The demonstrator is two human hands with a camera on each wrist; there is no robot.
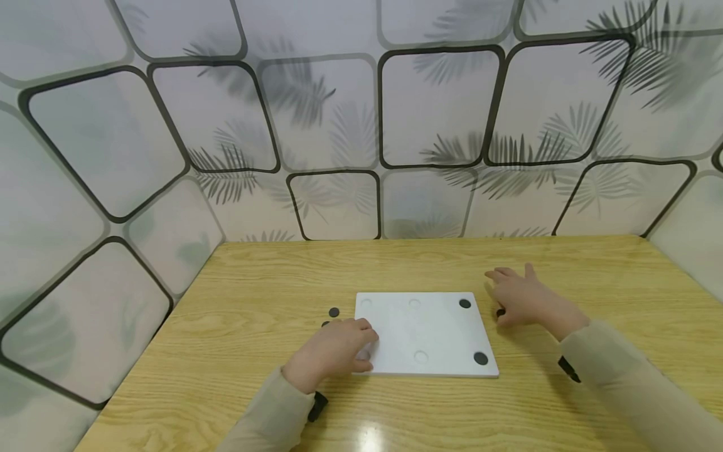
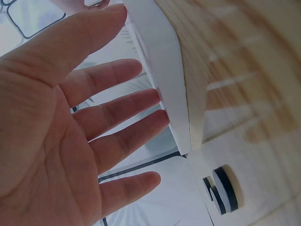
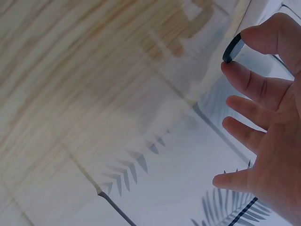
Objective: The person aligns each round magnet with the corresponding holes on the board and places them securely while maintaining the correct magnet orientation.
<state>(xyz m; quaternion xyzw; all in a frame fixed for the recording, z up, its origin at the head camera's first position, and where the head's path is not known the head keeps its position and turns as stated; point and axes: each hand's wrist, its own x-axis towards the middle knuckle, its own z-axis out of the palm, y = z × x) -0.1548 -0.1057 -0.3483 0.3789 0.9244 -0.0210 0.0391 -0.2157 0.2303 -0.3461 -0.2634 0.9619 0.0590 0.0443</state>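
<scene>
A white rectangular board with shallow round recesses lies on the wooden table. My left hand rests at the board's left edge; in the left wrist view its loosely extended fingers touch the board and nothing is gripped. Right of the board, my right hand is raised over the table and pinches a black disc between thumb and index finger, other fingers spread. One black disc sits at the board's back right corner, another dark disc at its front right corner.
Left of the board, a loose black disc lies on the table. A second disc is partly hidden by my left hand. Patterned fabric walls rise behind the table and at its sides.
</scene>
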